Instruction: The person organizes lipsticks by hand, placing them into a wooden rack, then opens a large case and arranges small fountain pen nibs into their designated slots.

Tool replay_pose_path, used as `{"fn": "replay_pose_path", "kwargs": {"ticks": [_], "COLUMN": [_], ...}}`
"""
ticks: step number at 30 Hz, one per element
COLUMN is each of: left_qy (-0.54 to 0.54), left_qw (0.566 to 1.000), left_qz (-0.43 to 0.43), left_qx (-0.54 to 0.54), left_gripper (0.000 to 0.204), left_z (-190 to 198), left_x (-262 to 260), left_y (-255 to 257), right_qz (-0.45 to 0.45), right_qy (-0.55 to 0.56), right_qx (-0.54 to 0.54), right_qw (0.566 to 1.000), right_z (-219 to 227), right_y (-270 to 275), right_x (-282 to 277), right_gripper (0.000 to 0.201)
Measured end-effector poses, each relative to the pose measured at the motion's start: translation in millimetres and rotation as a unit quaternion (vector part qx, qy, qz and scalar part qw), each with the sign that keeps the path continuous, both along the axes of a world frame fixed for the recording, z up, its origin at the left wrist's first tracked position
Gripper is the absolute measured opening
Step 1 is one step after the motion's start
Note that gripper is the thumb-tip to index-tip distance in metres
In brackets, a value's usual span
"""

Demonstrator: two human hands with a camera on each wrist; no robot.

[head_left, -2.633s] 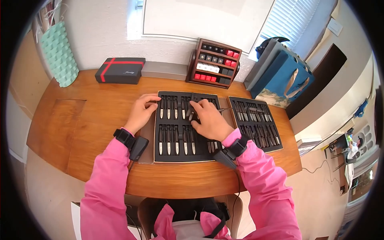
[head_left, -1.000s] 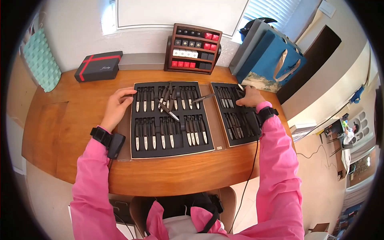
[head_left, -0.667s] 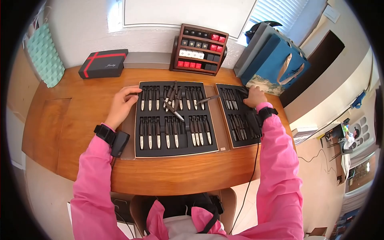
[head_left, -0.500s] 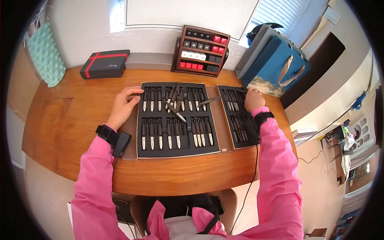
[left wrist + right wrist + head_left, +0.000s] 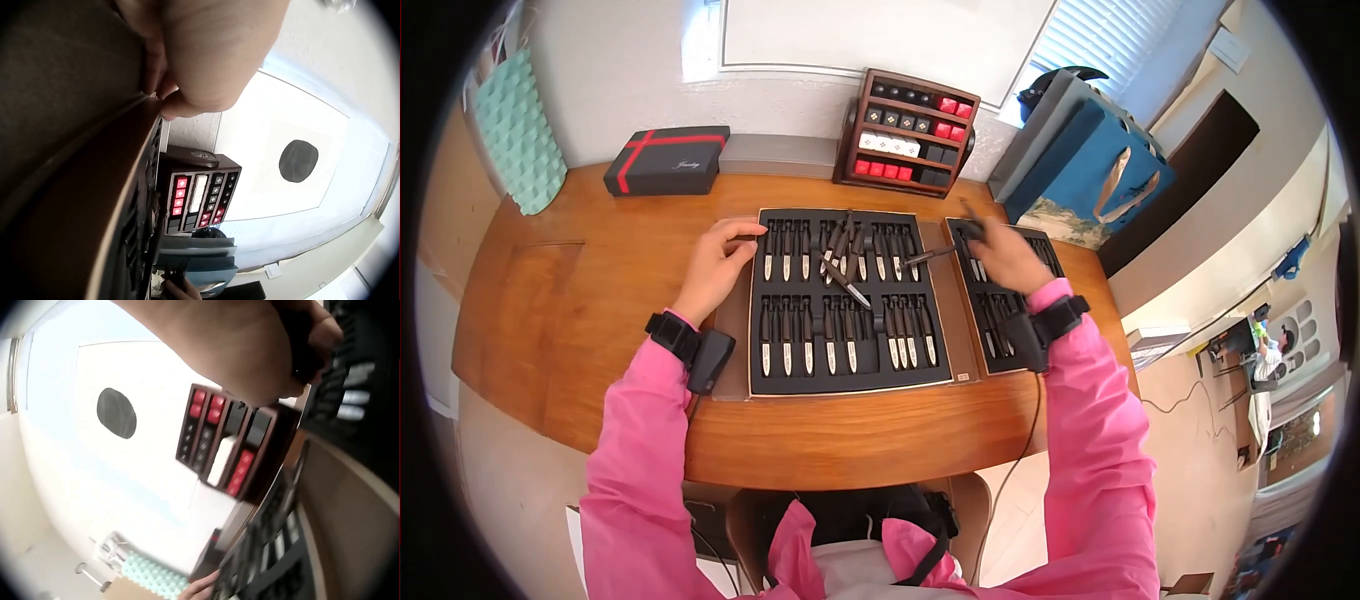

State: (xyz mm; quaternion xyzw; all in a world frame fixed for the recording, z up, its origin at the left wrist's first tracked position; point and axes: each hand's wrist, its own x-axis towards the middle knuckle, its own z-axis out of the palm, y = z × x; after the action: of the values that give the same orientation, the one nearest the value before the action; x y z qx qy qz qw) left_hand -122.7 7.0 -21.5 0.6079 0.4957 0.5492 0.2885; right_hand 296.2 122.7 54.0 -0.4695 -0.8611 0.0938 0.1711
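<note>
In our right hand [image 5: 1012, 258] we grip a dark bundle [image 5: 970, 230], with fingers and thumb curled round it; we cannot tell how many items it has. That hand is above the upper left part of the right tray [image 5: 1002, 368], whose slots hold slim dark pieces in upper and lower rows, partly hidden by the hand and wrist camera.

Our left hand [image 5: 718, 262] has its fingers released, gently bent, with the tips touching the upper left edge of the left tray [image 5: 850, 384].

In that tray, pale-tipped pieces [image 5: 787, 340] stand in two rows of black slots. A few loose pieces [image 5: 846, 283] lie crossed over the upper middle slots, and one stray piece [image 5: 930, 256] bridges from its right side toward the right tray. A brown strip [image 5: 966, 335] shows between the trays.

Wood of the table [image 5: 800, 440] runs along their near side and spreads wide to the left. Behind the trays stands the rack [image 5: 910, 130], its four shelves filled with black, red and white items. A grey box [image 5: 778, 152] lies left of it, beside the ribboned box [image 5: 667, 165]. The blue bag [image 5: 1090, 165] stands just behind the right tray.
</note>
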Motion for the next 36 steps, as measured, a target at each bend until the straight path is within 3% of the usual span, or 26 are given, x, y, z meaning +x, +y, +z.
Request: {"fn": "replay_pose_path", "kwargs": {"ticks": [4, 6, 7, 9, 12, 16, 19, 20, 23, 25, 32, 34, 36], "left_qy": [0.012, 0.014, 0.012, 0.017, 0.015, 0.025, 0.019, 0.016, 0.032, 0.032, 0.033, 0.036, 0.028], "left_qw": [1.0, 1.0, 1.0, 1.0, 1.0, 1.0, 1.0, 1.0, 0.999, 0.999, 0.999, 0.999, 0.999], "left_qz": [0.002, 0.001, 0.003, 0.0, 0.0, -0.001, -0.006, -0.013, -0.005, -0.008, -0.006, -0.004, -0.01], "left_qx": [-0.002, -0.002, -0.005, 0.001, 0.001, 0.004, 0.005, 0.005, 0.003, 0.001, -0.02, -0.022, -0.019], "left_gripper": [0.026, 0.026, 0.026, 0.026, 0.026, 0.026, 0.026, 0.026, 0.026, 0.026, 0.026, 0.026, 0.026], "left_z": [1, 3, 3, 2, 0, 0, 0, 0, 3, 3, 4, 4, 3], "left_x": [0, 1, 1, -1, -1, -3, -3, -2, -2, -2, -4, -3, -3], "left_y": [0, -2, -2, 0, -1, 0, 0, 1, -1, -1, -2, -2, -1], "right_qz": [0.022, 0.066, 0.07, 0.088, 0.092, 0.094, -0.004, -0.054, -0.091, -0.104, -0.11, -0.057, -0.014], "right_qy": [0.046, 0.078, 0.058, 0.024, 0.053, 0.045, 0.0, -0.006, -0.038, -0.04, -0.027, -0.026, 0.015], "right_qx": [-0.037, 0.003, -0.051, -0.043, -0.055, 0.044, 0.077, 0.049, -0.004, -0.068, -0.06, 0.036, 0.032], "right_qw": [0.998, 0.995, 0.995, 0.995, 0.993, 0.994, 0.997, 0.997, 0.995, 0.991, 0.992, 0.997, 0.999], "right_z": [6, -8, -3, 4, 21, 25, 16, 13, -2, -9, -12, -13, 2], "right_y": [-34, -48, -58, -73, -87, -85, -80, -82, -85, -90, -81, -74, -72], "right_x": [-78, -102, -108, -110, -93, -25, 46, 66, 109, 115, 104, 95, 63], "right_gripper": [0.038, 0.051, 0.063, 0.071, 0.071, 0.063, 0.071, 0.079, 0.086, 0.091, 0.084, 0.076, 0.071]}}
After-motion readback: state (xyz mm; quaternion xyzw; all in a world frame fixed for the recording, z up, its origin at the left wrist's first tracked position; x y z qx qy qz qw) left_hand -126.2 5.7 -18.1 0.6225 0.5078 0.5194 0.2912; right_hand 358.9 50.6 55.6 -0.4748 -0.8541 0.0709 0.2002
